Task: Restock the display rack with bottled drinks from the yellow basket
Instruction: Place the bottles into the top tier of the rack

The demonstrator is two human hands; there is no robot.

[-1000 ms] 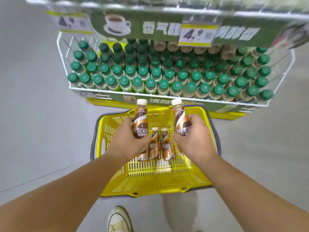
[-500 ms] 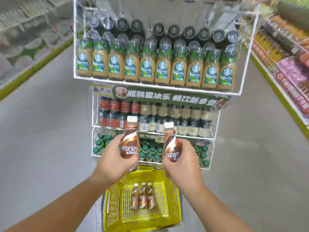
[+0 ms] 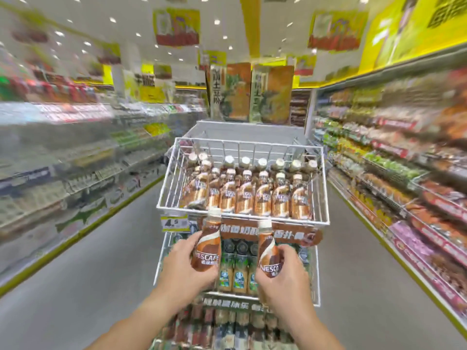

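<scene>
Left hand (image 3: 185, 270) wrapped round a brown Nescafe bottle (image 3: 207, 246), upright, white cap up; right hand (image 3: 283, 276) grips a second Nescafe bottle (image 3: 269, 251), tilted slightly left; both bottles held in front of the white wire display rack (image 3: 242, 215), just below its top basket (image 3: 321, 188); that basket holds rows of matching brown bottles (image 3: 246, 198); brown banner (image 3: 290, 234) under it; green-label bottles (image 3: 238, 274) on the tier below; store shelves (image 3: 404, 173) blurred on both sides; yellow basket out of view.
</scene>
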